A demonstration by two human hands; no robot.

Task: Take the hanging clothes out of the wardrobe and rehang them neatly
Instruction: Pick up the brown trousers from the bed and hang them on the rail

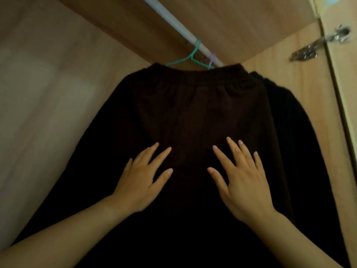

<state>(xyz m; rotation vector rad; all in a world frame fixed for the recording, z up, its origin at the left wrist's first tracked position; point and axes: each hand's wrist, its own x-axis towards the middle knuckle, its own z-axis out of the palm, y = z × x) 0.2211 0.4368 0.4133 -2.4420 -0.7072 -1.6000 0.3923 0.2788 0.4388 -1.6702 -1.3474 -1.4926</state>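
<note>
The left hand [141, 182] lies flat on a dark skirt [189, 113], its fingers [163, 154] straight and spread apart, holding nothing. The right hand [245, 182] rests on the same cloth just beside it, palm down, fingers likewise splayed and straight. The skirt hangs inside the wardrobe [48, 93], its gathered elastic waistband at the top, on a green hanger [181, 59] hooked over a white rod [173, 24]. Close behind it on the right, a purple hanger [212, 59] sits on the same rod, with a second dark garment [286, 113] showing past the skirt's edge. The wardrobe walls are light wood. On the right, a metal hinge [320, 45] joins the side panel to the door [343, 93].
</note>
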